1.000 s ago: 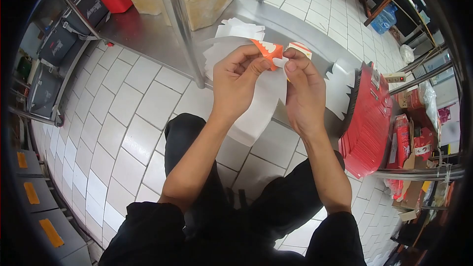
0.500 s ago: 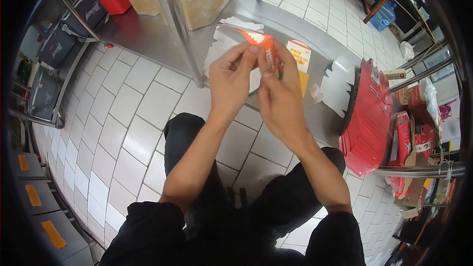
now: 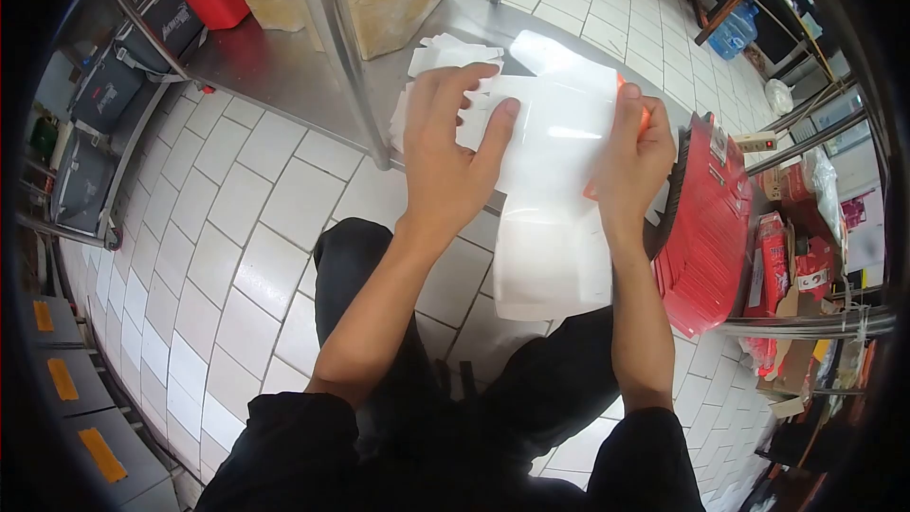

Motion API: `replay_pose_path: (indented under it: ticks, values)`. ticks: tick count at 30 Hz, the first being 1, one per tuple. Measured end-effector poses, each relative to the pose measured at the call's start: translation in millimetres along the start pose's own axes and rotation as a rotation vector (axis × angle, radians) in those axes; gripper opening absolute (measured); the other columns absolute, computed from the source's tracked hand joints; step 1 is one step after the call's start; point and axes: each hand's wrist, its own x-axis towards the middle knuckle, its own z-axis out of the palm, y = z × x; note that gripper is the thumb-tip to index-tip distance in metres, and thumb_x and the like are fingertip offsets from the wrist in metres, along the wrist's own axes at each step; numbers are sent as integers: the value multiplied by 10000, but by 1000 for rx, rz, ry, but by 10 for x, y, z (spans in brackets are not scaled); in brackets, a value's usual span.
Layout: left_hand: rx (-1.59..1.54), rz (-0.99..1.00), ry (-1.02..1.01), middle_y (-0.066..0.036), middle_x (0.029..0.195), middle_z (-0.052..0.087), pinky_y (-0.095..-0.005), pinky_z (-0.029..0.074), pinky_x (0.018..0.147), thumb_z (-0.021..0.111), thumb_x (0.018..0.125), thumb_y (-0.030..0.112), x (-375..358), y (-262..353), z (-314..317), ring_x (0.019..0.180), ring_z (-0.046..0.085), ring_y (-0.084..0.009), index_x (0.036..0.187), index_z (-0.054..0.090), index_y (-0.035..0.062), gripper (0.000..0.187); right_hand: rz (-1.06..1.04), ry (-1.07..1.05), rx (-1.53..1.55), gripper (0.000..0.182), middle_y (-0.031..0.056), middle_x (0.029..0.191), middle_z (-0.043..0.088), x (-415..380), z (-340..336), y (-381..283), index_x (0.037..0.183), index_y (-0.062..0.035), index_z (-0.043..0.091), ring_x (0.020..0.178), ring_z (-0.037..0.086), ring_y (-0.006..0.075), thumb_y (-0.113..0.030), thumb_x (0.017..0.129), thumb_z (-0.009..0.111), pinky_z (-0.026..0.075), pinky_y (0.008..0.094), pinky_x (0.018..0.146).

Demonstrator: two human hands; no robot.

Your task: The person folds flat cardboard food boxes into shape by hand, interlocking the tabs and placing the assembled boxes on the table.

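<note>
A white cardboard sheet (image 3: 559,161) with bits of orange at its right edge is spread out between my hands, its plain side up. My right hand (image 3: 640,152) is closed on the sheet's right edge. My left hand (image 3: 455,142) is open at the sheet's left edge, thumb and fingers apart; whether it touches the sheet is unclear. Behind my left hand, white cut cardboard pieces (image 3: 431,59) lie on the metal shelf (image 3: 379,95).
Red folded cardboard pieces (image 3: 706,237) stand in a row at the right. A metal post (image 3: 336,28) rises left of my hands, with a wrapped box (image 3: 398,0) behind it. Dark cases (image 3: 104,90) line the left side.
The orange and white piece between both hands is now an opened white sheet, facing plain side up. My right hand has moved right, and my left hand's fingers have spread.
</note>
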Motion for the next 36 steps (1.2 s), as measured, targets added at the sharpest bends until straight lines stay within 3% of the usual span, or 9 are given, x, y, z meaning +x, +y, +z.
replay_pose_path:
  ticks: [2,6,10,13,15,18,23,25,36]
  values:
    - [-301,-342,-109,1,749,567,-227,410,596,674,891,139,-29,37,17,651,487,-91,1032,635,17,190,-33,-11,-33,376,0,542,473,-33,-12,-80,759,-19,567,479,413,69,-320,984,548,346,256,477]
    - [-442,-453,-100,26,761,566,-197,393,590,673,910,172,-65,15,21,664,469,-45,1013,630,15,193,-240,-7,-102,421,-16,522,427,78,-18,127,701,-22,543,509,381,64,-331,986,550,355,252,506]
    - [-474,-507,-123,26,776,566,-180,390,581,673,920,187,-67,34,33,674,476,-31,970,618,13,189,-136,-40,-25,301,-18,560,450,169,-48,129,819,-15,605,534,376,72,-280,961,599,374,254,536]
    - [-458,-513,-69,0,825,580,-188,413,601,677,917,177,-64,75,49,702,507,-45,953,608,2,192,-717,249,-388,204,-5,665,510,134,-36,4,1005,-24,640,561,400,80,-207,918,663,382,258,546]
    - [-463,-515,-36,-16,856,586,-194,428,615,681,914,172,-74,70,65,723,523,-55,947,603,-4,196,-539,-13,-233,327,28,793,567,-8,-105,-88,1167,-18,604,628,484,90,-146,881,699,405,240,576]
    - [-327,-419,-82,-42,929,591,-211,455,654,679,914,157,-124,22,98,764,547,-79,937,601,-6,182,-461,-291,41,256,53,853,602,-132,45,-2,1119,7,598,722,571,101,-112,903,668,452,226,633]
    - [-708,-515,-53,-17,962,569,-240,440,790,687,902,101,-132,32,90,877,531,-101,848,603,15,132,-94,-300,322,133,60,905,632,-64,79,40,1037,3,587,791,622,126,-78,935,615,515,270,728]
    - [-791,-545,-50,-15,960,560,-245,432,809,690,898,92,-126,75,68,891,522,-104,832,599,18,135,212,-445,492,170,78,973,640,-30,56,64,1075,20,567,851,611,146,-88,949,607,494,278,805]
    - [-875,-444,-4,-13,967,522,-248,421,816,687,895,74,-143,73,63,891,506,-108,825,595,27,125,-10,-536,382,107,18,943,648,-232,164,71,1003,-3,626,863,613,109,-63,915,638,481,260,791]
